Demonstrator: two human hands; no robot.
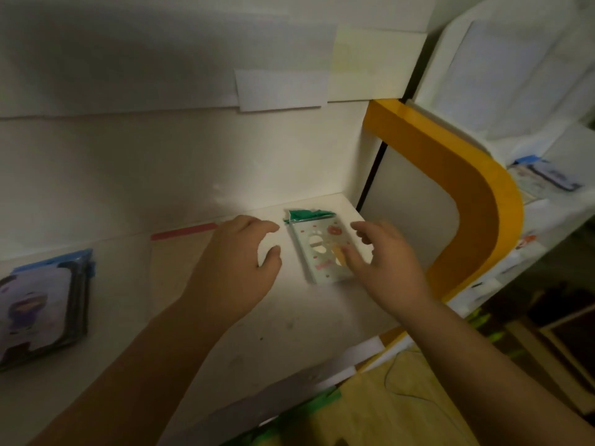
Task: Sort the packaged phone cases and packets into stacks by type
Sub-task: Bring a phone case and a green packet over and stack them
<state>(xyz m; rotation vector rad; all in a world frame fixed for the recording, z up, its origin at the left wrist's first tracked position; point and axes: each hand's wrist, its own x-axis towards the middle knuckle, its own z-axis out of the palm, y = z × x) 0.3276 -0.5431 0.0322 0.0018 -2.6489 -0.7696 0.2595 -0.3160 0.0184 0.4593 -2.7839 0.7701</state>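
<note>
A pale green packaged phone case with a green header and small red prints lies flat near the back right corner of the white shelf. My right hand hovers over its right side, fingers spread, fingertips resting on or just above the packet. My left hand is just left of the packet, fingers curled apart, holding nothing. A stack of blue-topped packaged cases with a dark cartoon print sits at the shelf's left edge.
A white back wall and side panel close in the corner. An orange curved trim borders the right side. More packets lie on the neighbouring shelf at right. A red tape strip marks the shelf back.
</note>
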